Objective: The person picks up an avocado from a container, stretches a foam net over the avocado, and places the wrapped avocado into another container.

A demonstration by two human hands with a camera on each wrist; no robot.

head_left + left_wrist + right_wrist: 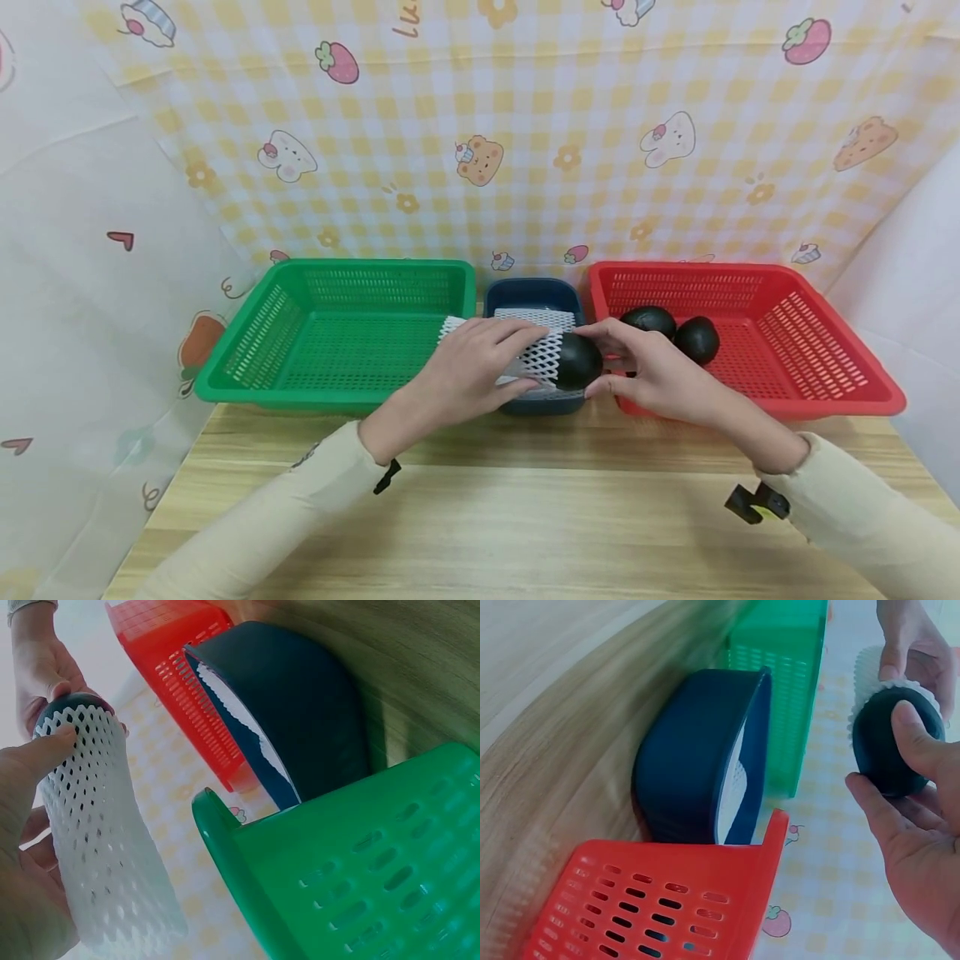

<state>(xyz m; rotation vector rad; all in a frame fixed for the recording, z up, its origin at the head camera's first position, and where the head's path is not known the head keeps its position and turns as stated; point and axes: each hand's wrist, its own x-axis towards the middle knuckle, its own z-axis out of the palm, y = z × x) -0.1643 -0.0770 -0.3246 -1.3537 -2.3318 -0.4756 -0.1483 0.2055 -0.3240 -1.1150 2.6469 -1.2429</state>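
Note:
A dark, smooth, egg-shaped avocado [581, 362] is held up in front of the blue bin, its left end inside a white foam net sleeve [105, 825]. My left hand [468, 367] grips the sleeve near its mouth, thumb on the mesh in the left wrist view. From the other side, my right hand [660, 375] holds the bare end of the avocado [885, 750] between thumb and fingers. Beyond the left hand, the sleeve's tail hangs loose and looks unfilled. More white foam nets [540, 317] lie in the blue bin [534, 287] behind the hands.
On the right, a red basket [840, 404] contains several dark avocados [697, 340]. A green basket [337, 400] stands to the left with its mesh floor showing. The wooden table [525, 517] extends in front, and a checked cloth [420, 167] hangs behind.

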